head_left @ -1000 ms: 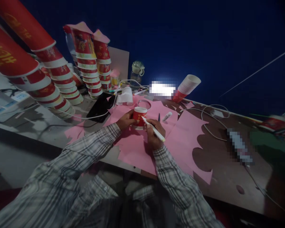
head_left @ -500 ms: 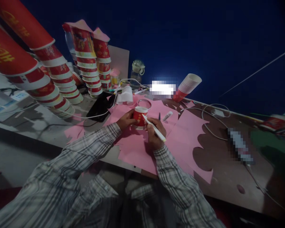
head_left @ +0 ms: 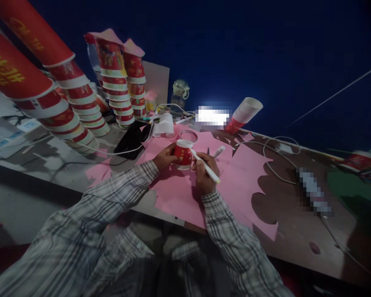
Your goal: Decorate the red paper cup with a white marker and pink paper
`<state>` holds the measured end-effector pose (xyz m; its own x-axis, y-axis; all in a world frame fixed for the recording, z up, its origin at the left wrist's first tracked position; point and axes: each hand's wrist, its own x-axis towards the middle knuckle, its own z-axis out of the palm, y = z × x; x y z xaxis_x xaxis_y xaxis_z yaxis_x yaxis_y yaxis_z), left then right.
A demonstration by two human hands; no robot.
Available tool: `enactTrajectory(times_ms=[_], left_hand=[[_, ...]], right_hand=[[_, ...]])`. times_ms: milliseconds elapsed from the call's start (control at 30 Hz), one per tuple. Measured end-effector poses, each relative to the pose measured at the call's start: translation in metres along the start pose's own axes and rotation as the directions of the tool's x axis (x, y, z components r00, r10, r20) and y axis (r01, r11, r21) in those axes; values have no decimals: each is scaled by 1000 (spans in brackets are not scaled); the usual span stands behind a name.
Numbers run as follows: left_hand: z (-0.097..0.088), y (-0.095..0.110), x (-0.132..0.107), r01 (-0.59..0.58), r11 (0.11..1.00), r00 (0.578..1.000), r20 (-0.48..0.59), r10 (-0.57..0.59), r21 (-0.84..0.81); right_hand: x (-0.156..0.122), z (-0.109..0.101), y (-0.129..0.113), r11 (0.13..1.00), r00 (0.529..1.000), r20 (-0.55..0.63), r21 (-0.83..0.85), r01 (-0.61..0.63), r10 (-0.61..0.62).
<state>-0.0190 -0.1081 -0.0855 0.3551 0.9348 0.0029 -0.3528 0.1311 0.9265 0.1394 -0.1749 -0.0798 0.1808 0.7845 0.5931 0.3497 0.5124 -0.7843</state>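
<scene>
A red paper cup (head_left: 182,154) stands upside down on pink paper sheets (head_left: 235,181) spread over the table. My left hand (head_left: 163,156) wraps round the cup's left side and holds it still. A white pen (head_left: 205,166) is pinched in my right hand (head_left: 204,175), its tip down beside the cup's right edge. Both plaid sleeves reach in from the bottom of the view.
Tall stacks of red cups (head_left: 114,82) lean at the left and back. A tilted stack of cups (head_left: 245,112) lies at the back right. A black phone (head_left: 131,138), a clear ring (head_left: 188,135), a bottle (head_left: 179,93), a marker (head_left: 219,151) and white cables (head_left: 275,159) lie around.
My right hand and the pen have shifted slightly to the right around the cup's base. My left hand stays on the cup.
</scene>
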Motion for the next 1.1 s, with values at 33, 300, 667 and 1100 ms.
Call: enactTrajectory(times_ms=[33, 300, 667, 1100], left_hand=[[0, 0, 0, 2, 1000, 1000, 6, -2, 5], [-2, 3, 0, 9, 1000, 1000, 25, -9, -30], [2, 7, -6, 87, 970, 993, 94, -67, -226], [4, -4, -2, 56, 971, 998, 8, -56, -232]], right_hand=[[0, 0, -1, 1000, 1000, 0, 2, 2, -2], [6, 3, -4, 964, 972, -158, 228, -134, 172], [1, 9, 10, 990, 986, -91, 17, -138, 139], [1, 7, 8, 993, 997, -70, -119, -16, 7]])
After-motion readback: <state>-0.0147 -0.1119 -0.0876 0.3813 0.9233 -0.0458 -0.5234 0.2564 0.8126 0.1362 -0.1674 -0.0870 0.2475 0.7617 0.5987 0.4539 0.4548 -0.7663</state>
